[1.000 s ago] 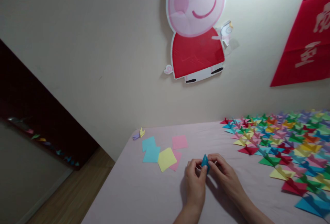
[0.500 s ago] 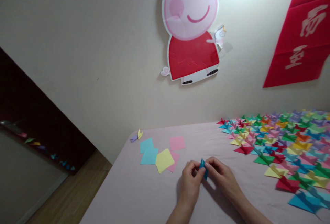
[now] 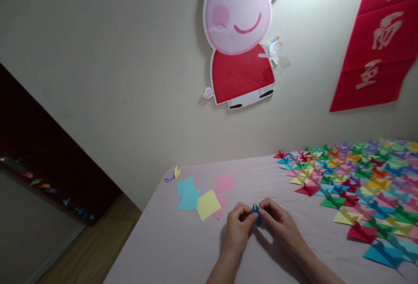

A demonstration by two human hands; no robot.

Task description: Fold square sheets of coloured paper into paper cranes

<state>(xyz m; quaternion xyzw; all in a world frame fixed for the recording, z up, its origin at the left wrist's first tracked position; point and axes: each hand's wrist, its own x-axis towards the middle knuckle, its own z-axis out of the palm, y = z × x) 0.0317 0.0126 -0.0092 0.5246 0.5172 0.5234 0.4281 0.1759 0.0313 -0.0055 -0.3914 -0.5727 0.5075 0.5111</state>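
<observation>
My left hand and my right hand meet over the pink table, fingers pinched on a small blue folded paper piece held upright between them. Both hands grip it from either side, just above the tabletop. To the left of my hands lie flat paper squares: light blue ones, a yellow one and pink ones.
Several rows of coloured folded paper cranes cover the table's right side. Two small folded pieces sit at the far left corner. A cartoon pig cutout and a red banner hang on the wall. Wooden floor lies left.
The view has tilted up slightly. My hands stay together on the blue paper piece, which has turned a little between my fingers.
</observation>
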